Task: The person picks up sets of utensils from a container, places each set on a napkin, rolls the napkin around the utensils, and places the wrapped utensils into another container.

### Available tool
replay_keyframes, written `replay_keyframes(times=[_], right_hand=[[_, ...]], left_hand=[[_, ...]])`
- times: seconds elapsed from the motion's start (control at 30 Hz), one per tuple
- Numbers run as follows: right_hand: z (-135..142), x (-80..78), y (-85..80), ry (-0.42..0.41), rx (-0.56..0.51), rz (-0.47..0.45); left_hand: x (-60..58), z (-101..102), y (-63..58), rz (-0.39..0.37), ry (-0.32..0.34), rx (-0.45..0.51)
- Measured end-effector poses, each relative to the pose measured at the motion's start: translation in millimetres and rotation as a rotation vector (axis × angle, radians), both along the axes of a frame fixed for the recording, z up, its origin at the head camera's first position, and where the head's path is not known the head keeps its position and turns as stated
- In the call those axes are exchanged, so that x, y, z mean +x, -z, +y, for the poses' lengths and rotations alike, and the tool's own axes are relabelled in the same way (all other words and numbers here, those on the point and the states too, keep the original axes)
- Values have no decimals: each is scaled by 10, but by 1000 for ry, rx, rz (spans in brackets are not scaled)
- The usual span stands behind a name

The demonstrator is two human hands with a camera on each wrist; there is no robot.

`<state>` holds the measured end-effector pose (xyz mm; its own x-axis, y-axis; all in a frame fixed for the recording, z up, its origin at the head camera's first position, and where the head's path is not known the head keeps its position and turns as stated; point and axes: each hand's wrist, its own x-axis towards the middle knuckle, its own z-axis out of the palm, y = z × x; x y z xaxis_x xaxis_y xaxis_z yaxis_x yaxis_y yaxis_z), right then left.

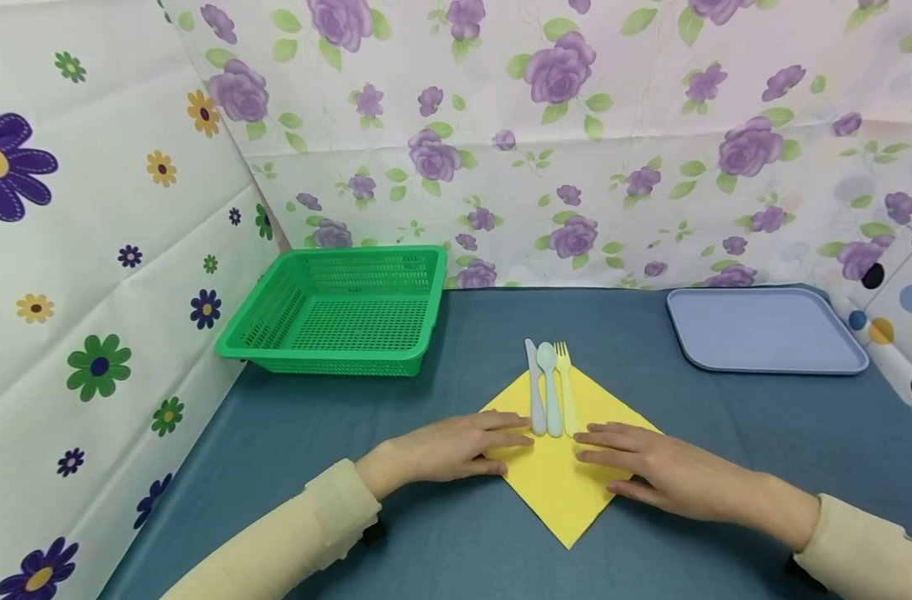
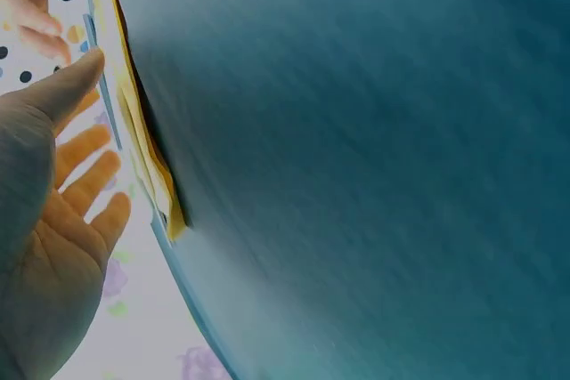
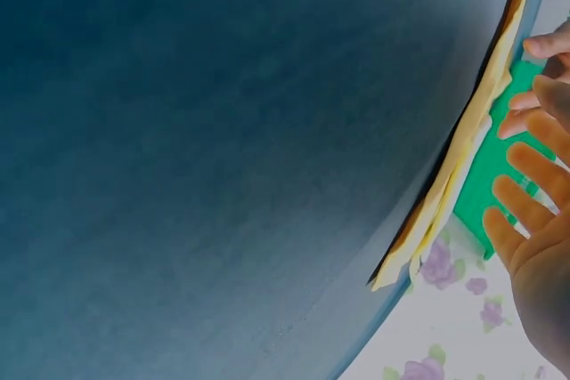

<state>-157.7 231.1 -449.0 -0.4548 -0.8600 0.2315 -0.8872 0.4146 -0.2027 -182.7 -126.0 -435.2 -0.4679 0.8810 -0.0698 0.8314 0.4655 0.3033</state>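
A yellow napkin (image 1: 564, 496) lies on the table with one corner pointing toward me. Side by side on its far half are a lavender knife (image 1: 535, 392), a pale blue spoon (image 1: 552, 396) and a pale yellow fork (image 1: 568, 404), handles toward me. My left hand (image 1: 459, 450) is over the napkin's left corner, fingers extended, tips close to the knife handle. Over the right side is my right hand (image 1: 662, 471), fingers spread and nearest the fork handle. Both wrist views show the palms (image 2: 62, 264) (image 3: 552, 282) holding nothing, beside the napkin's edge.
Back left on the blue tablecloth (image 1: 336, 517) stands a green plastic basket (image 1: 336, 367) with perforated sides. A light blue tray (image 1: 771, 329) lies at the back right. Flowered cloth (image 1: 493, 200) hangs behind the table, with more patterned cloth along the left and right sides.
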Motion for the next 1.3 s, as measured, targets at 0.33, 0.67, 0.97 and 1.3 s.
replay_keyframes(times=[0.33, 0.67, 0.97, 1.3], right_hand=[[-15, 59, 28, -51, 26, -38], [-67, 33, 37, -103, 38, -2], [-119, 3, 62, -115, 6, 23], [-153, -58, 35, -38, -128, -212]], left_hand=[[67, 70, -33, -5, 56, -59], [60, 63, -23, -3, 56, -61], [27, 91, 0, -34, 36, -38], [18, 77, 2, -41, 8, -9]])
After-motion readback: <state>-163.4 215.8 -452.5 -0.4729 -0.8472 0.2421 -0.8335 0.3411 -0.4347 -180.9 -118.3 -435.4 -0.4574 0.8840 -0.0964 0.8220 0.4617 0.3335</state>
